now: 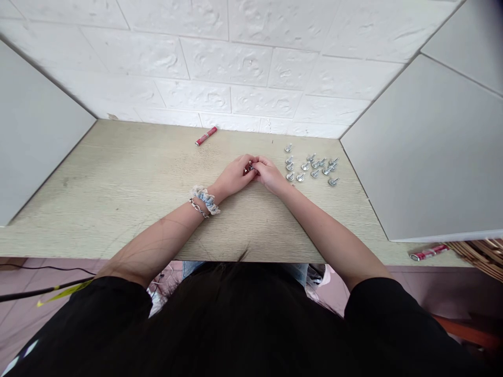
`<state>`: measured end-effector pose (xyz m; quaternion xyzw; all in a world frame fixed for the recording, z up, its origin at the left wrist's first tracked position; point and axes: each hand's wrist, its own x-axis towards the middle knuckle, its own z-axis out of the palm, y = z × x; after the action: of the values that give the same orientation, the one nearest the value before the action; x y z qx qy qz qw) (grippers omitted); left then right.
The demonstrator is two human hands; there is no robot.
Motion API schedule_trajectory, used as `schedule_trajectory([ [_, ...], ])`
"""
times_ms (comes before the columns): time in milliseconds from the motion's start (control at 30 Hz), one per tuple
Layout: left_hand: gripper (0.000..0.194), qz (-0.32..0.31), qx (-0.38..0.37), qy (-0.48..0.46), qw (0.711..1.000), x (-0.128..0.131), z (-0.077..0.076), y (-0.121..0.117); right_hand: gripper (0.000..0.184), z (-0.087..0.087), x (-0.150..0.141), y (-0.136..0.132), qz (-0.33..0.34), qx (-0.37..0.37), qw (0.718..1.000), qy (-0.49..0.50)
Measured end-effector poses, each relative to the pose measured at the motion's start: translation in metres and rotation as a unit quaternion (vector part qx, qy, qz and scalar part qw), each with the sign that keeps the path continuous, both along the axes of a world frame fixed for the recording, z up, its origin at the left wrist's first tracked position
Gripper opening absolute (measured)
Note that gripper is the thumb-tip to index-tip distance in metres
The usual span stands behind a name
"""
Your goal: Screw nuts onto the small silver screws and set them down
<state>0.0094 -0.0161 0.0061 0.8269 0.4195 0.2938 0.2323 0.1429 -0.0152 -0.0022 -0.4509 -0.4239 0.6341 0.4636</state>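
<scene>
Red and shaped like a stick, one tube [206,136] lies on the desk [137,178] behind the fingers, off to their left. It looks round, so a bump from the left hand [234,176] might make it roll. Right at the fingers, the two hands share a small metal piece [250,168]. It could drop and bounce away if both hands let go, because it is tiny and looks slippery. To the right of the fingers is a bunch of shiny bolts [305,166] with round, flat ends. If the right hand [271,175] swings that way, it could scatter them. Far to the right of the fingers, another red tube [429,252] lies by the desk's front edge, and a push could send it off.

On the left hand, the fingers are curled around the metal piece, with a little gap by the thumb where it peeks out. On the right hand, the thumb and first finger look pinched on its other side. The rest are tucked away, so what they touch is hard to tell.
</scene>
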Motion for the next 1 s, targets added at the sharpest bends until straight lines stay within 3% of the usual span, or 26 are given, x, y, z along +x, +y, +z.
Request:
schedule_trajectory([
  [1000,0.023,0.002,0.005,0.001,1.0,-0.0001,-0.0009,0.001,0.011,-0.0043,0.0013,0.0024,0.002,0.006,1.0,0.008],
])
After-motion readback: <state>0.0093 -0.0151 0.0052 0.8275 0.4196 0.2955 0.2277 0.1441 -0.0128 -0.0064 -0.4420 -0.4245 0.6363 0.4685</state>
